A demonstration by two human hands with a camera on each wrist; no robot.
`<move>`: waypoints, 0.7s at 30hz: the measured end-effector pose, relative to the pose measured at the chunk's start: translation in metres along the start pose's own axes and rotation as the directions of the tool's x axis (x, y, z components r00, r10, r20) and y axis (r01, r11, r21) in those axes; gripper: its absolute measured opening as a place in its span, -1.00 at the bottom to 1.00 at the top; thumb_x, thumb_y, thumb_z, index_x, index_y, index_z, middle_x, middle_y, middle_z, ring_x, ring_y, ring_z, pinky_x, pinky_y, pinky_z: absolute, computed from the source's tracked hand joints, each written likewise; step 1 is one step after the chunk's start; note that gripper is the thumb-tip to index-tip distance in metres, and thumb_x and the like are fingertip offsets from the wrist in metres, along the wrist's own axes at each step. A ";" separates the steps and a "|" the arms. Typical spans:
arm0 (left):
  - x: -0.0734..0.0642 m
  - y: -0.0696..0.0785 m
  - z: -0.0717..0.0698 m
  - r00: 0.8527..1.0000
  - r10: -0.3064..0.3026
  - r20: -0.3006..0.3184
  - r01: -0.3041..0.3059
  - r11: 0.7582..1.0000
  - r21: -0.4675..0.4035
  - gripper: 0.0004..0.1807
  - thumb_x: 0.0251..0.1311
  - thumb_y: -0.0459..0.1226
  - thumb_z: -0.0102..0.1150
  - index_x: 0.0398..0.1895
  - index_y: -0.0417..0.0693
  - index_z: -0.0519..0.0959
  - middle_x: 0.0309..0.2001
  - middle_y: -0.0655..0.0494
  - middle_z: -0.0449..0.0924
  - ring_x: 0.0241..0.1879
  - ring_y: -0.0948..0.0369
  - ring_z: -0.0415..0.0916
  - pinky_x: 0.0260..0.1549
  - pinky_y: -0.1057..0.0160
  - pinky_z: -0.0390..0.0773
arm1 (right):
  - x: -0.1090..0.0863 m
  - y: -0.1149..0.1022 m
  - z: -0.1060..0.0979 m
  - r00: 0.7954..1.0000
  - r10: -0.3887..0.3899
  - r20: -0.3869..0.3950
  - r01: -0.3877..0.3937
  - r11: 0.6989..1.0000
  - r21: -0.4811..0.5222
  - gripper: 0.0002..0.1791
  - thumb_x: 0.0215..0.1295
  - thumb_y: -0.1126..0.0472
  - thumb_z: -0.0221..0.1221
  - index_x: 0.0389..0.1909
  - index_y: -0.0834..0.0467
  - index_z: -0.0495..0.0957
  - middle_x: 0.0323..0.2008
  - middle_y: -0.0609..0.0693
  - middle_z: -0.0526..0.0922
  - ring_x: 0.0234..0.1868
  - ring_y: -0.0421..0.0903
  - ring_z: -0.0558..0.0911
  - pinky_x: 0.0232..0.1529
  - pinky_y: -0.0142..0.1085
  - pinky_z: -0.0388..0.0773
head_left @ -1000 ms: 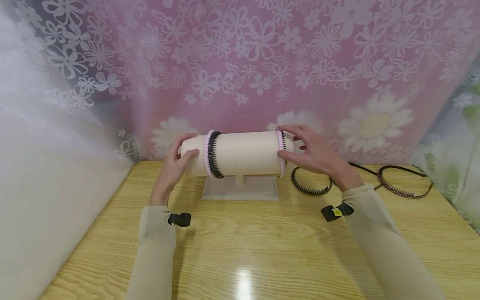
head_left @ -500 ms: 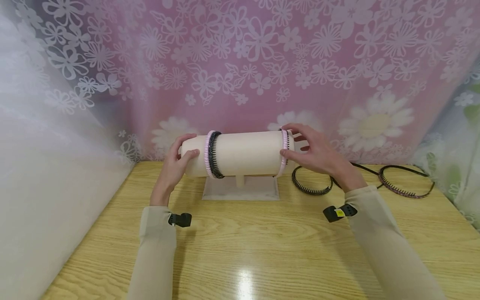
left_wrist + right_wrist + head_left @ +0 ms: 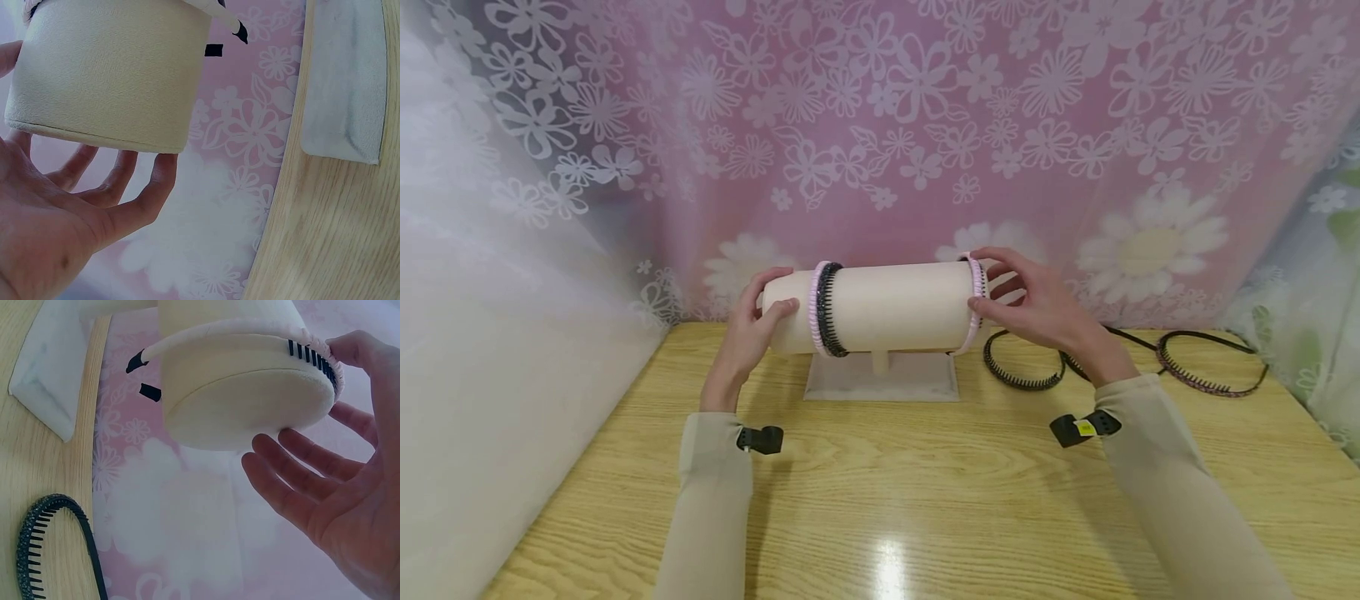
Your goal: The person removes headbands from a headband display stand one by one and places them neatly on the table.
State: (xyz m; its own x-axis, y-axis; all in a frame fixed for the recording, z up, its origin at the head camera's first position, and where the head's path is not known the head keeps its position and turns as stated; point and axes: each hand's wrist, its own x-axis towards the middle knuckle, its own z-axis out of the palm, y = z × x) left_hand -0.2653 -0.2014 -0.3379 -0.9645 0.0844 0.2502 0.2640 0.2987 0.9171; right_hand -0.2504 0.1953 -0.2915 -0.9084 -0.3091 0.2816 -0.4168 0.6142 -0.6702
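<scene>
A cream padded roll of a headband display stand [image 3: 898, 308] lies level above its pale base [image 3: 850, 387]. My left hand [image 3: 741, 337] grips the roll's left end, thumb in front and fingertips against the end face in the left wrist view. Around the roll, near that hand, sit a pink headband [image 3: 814, 312] and a black toothed headband [image 3: 829, 321] side by side. At the right end, my right hand [image 3: 1045, 312] pinches another pink headband [image 3: 231, 328] between thumb and index finger. Its other fingers spread beside the roll's end. Black tips and comb teeth show on this headband.
Right of the stand, a dark toothed headband [image 3: 1024, 382] lies on the wooden table [image 3: 880, 483]. Farther right lies another dark headband [image 3: 1206, 385], and more black bands show behind my right forearm. A pink flowered curtain [image 3: 910, 125] hangs close behind.
My right hand has slid the pink headband a little to the right, nearer the roll's end. The left hand and the stand have stayed in place.
</scene>
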 end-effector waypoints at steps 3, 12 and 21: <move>0.000 0.000 0.000 1.000 0.003 -0.001 -0.003 1.000 0.003 -0.44 0.40 -0.04 0.16 0.45 0.27 0.37 0.41 0.00 0.25 0.08 -0.12 0.51 -0.12 -0.03 0.63 | -0.001 0.000 0.000 1.000 0.014 -0.004 -0.014 1.000 0.013 -0.33 0.36 0.03 0.32 0.45 -0.19 0.34 0.12 0.17 0.59 0.00 0.12 0.68 -0.02 -0.04 0.68; 0.000 0.000 0.000 1.000 0.003 0.007 -0.003 1.000 -0.006 -0.42 0.40 -0.03 0.15 0.47 0.23 0.35 0.41 0.01 0.24 0.08 -0.12 0.51 -0.13 -0.02 0.63 | -0.006 0.004 -0.002 0.999 0.039 0.017 -0.042 0.972 0.231 -0.27 0.39 0.12 0.29 0.53 -0.16 0.27 -0.01 0.24 0.54 -0.18 0.02 0.72 -0.28 -0.18 0.76; 0.000 0.000 0.000 1.000 0.009 0.004 -0.009 1.000 -0.006 -0.44 0.40 -0.04 0.14 0.45 0.28 0.36 0.41 0.00 0.24 0.08 -0.11 0.50 -0.12 -0.02 0.62 | -0.012 0.012 -0.005 0.999 0.040 0.027 -0.048 0.913 0.405 -0.31 0.40 0.22 0.28 0.51 0.00 0.31 -0.05 0.12 0.58 -0.19 -0.06 0.77 -0.21 -0.07 0.77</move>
State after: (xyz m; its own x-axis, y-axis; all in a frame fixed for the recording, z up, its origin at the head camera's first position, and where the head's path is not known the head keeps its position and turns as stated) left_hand -0.2659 -0.2015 -0.3381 -0.9622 0.0905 0.2570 0.2723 0.2926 0.9166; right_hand -0.2448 0.2094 -0.2993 -0.9231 -0.3040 0.2355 -0.3233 0.2819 -0.9033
